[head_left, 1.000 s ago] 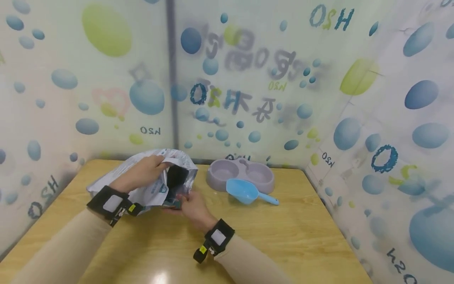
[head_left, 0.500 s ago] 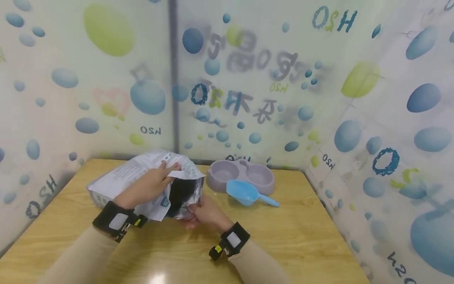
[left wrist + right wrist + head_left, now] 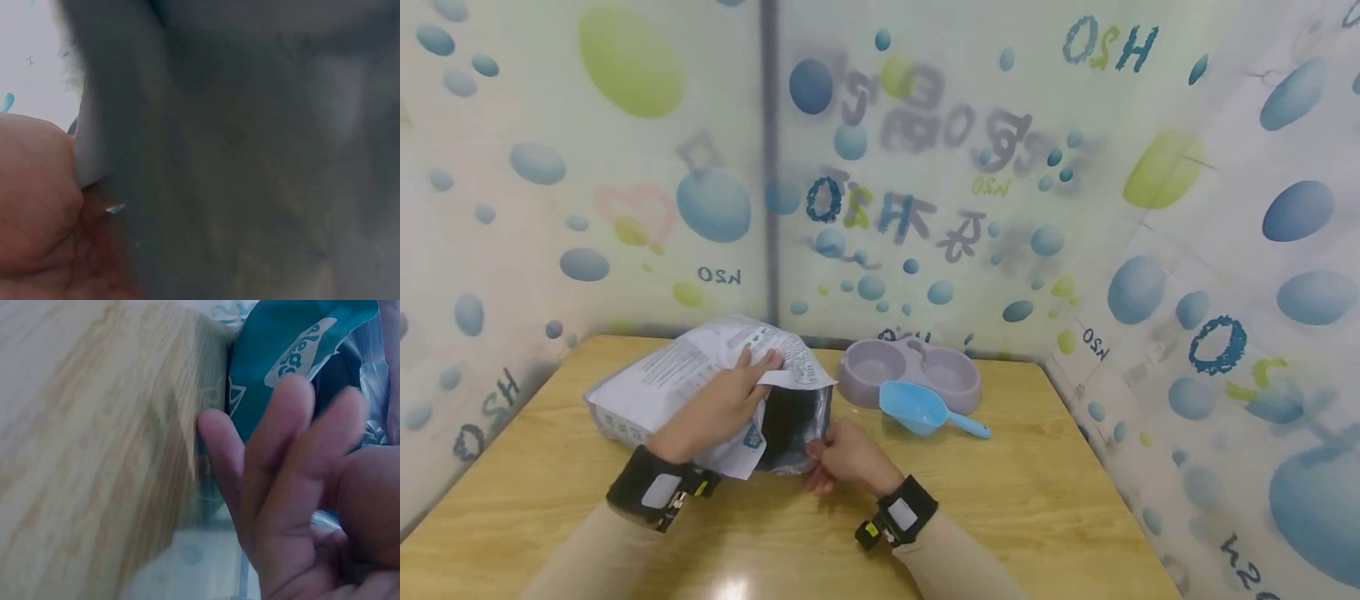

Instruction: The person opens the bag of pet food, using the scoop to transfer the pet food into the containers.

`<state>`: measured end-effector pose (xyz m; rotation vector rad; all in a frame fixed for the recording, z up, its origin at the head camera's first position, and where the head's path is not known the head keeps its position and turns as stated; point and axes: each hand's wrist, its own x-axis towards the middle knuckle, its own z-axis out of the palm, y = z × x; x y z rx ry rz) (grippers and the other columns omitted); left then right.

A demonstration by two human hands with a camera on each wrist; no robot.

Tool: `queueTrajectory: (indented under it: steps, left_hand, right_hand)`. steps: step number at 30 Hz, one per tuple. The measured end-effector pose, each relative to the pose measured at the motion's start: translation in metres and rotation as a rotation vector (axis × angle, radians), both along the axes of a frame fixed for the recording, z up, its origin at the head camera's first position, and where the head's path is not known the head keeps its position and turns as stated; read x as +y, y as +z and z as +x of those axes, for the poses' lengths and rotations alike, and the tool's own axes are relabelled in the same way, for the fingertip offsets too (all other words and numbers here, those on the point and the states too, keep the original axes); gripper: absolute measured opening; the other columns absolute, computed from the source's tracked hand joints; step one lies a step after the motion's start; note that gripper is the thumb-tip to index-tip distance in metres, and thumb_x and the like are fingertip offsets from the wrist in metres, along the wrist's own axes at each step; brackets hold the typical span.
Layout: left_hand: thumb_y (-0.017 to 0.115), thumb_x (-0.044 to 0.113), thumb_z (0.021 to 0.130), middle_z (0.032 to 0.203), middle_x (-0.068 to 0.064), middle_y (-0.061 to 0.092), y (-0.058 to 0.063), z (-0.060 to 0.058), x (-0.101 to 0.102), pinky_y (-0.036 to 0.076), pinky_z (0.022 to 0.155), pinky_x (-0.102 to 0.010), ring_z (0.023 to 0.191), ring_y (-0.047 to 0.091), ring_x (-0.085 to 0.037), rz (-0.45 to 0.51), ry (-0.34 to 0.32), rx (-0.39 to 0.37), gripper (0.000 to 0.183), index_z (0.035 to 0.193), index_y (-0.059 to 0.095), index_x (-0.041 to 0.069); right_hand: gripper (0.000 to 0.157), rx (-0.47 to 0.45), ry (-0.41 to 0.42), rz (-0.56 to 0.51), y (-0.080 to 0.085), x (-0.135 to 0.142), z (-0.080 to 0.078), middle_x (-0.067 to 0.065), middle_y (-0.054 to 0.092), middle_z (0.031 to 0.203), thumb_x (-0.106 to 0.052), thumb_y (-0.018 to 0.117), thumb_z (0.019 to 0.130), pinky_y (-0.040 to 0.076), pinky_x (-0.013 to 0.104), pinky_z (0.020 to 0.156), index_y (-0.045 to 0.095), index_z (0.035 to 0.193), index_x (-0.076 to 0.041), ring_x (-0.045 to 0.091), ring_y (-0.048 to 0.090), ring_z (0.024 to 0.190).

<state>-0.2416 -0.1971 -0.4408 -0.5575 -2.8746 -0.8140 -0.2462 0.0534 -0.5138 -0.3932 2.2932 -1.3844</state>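
A large white and silver bag [image 3: 677, 358] lies on its side on the table, its dark mouth facing right. My left hand [image 3: 722, 408] grips the bag near the upper edge of the mouth, fingers spread over the white surface. In the left wrist view, dim blurred bag material hides most of that hand [image 3: 37, 200]. My right hand [image 3: 853, 458] pinches the lower right rim of the mouth between thumb and index finger. In the right wrist view, the other fingers [image 3: 222, 444] extend beside the bag's teal printed side [image 3: 262, 362]. The bag's contents are too dark to make out.
A grey-purple double pet bowl [image 3: 912, 354] stands at the back of the wooden table [image 3: 1000, 500]. In front of it lies a light blue scoop [image 3: 917, 408], handle pointing right. Patterned curtains [image 3: 880, 167] enclose the table at the back and sides.
The bag's mouth has widened and now lies further right. My right hand has moved right and slightly down with the rim, while my left hand has shifted slightly right and down.
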Motion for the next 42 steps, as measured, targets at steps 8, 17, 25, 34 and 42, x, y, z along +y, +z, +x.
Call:
queueTrajectory:
  steps: [8, 17, 25, 34, 42]
  left_hand:
    - [0.055, 0.008, 0.118, 0.168, -0.046, 0.047, -0.017, -0.004, 0.006, 0.051, 0.126, -0.074, 0.161, 0.046, -0.064, -0.036, 0.052, 0.117, 0.057, 0.17, 0.046, -0.012]
    - [0.079, -0.001, 0.098, 0.174, -0.052, 0.036, -0.041, -0.004, 0.038, 0.062, 0.114, -0.072, 0.164, 0.045, -0.065, -0.196, 0.164, 0.093, 0.091, 0.172, 0.029, -0.022]
    - [0.084, -0.007, 0.098, 0.171, -0.051, 0.044, 0.016, 0.042, 0.039, 0.053, 0.127, -0.071, 0.16, 0.052, -0.064, -0.324, 0.048, 0.015, 0.083, 0.165, 0.039, -0.025]
    - [0.079, 0.017, 0.111, 0.115, -0.023, 0.084, 0.014, 0.037, 0.03, 0.066, 0.073, -0.048, 0.083, 0.074, -0.025, -0.235, -0.018, 0.158, 0.044, 0.152, 0.074, 0.001]
    - [0.062, 0.029, 0.122, 0.068, 0.001, 0.06, 0.007, 0.028, 0.022, 0.043, 0.052, -0.031, 0.059, 0.054, -0.014, -0.114, 0.045, 0.123, 0.034, 0.113, 0.084, 0.005]
  right_hand:
    - [0.025, -0.011, -0.008, 0.005, 0.001, 0.002, 0.001, 0.011, 0.084, 0.075, -0.009, 0.073, 0.114, 0.067, 0.029, 0.057, 0.083, 0.093, -0.001, 0.019, 0.081, 0.059]
    - [0.016, 0.032, -0.023, -0.004, 0.004, 0.001, 0.003, 0.015, 0.083, 0.076, -0.004, 0.072, 0.113, 0.067, 0.031, 0.057, 0.081, 0.1, 0.0, 0.027, 0.083, 0.062]
    - [0.011, -0.025, -0.023, -0.029, 0.005, 0.002, 0.001, 0.018, 0.084, 0.08, -0.003, 0.072, 0.112, 0.071, 0.036, 0.061, 0.08, 0.105, -0.002, 0.029, 0.085, 0.067]
    - [0.024, 0.035, 0.015, -0.046, 0.005, 0.005, -0.004, 0.016, 0.084, 0.083, -0.001, 0.068, 0.112, 0.069, 0.032, 0.058, 0.079, 0.134, -0.001, 0.032, 0.085, 0.068]
    - [0.031, 0.084, 0.006, -0.012, 0.003, 0.017, -0.01, 0.016, 0.084, 0.079, -0.021, 0.07, 0.118, 0.068, 0.029, 0.058, 0.082, 0.099, 0.0, 0.021, 0.082, 0.063]
